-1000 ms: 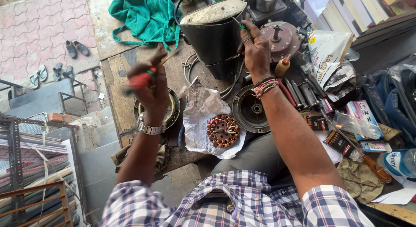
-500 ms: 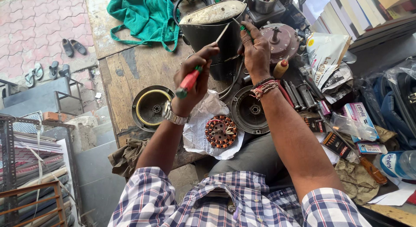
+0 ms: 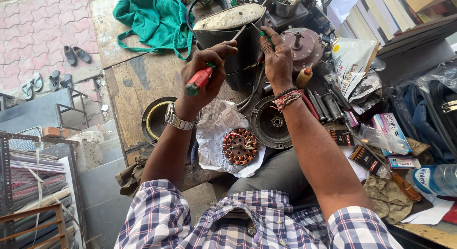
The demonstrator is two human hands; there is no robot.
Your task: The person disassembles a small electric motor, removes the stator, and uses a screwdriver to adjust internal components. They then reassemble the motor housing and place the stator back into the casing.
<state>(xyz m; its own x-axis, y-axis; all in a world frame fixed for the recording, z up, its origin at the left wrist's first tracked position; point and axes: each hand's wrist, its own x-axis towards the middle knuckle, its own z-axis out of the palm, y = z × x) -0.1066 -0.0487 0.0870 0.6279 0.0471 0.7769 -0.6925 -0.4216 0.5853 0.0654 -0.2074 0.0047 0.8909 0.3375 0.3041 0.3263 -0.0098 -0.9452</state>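
The left hand [image 3: 202,75] is closed around the red-and-green plastic handle of a screwdriver [image 3: 199,80], whose metal shaft runs up and to the right to the rim of a black cylindrical housing with a pale dusty top [image 3: 228,37]. The housing stands at the far middle of the worn wooden workbench [image 3: 135,94]. The right hand [image 3: 276,56] rests against the right side of the housing, fingers pinched on a small green-handled tool [image 3: 263,35] at the rim. Nearer, between the two forearms, a copper-wound round stator [image 3: 240,146] lies on crumpled white paper [image 3: 216,130]. Just right of it sits a black round metal end cover [image 3: 272,121]. A second dark round cover with a brass-coloured ring [image 3: 156,119] lies left of the left wrist. A green cloth bag [image 3: 152,20] lies at the far left.
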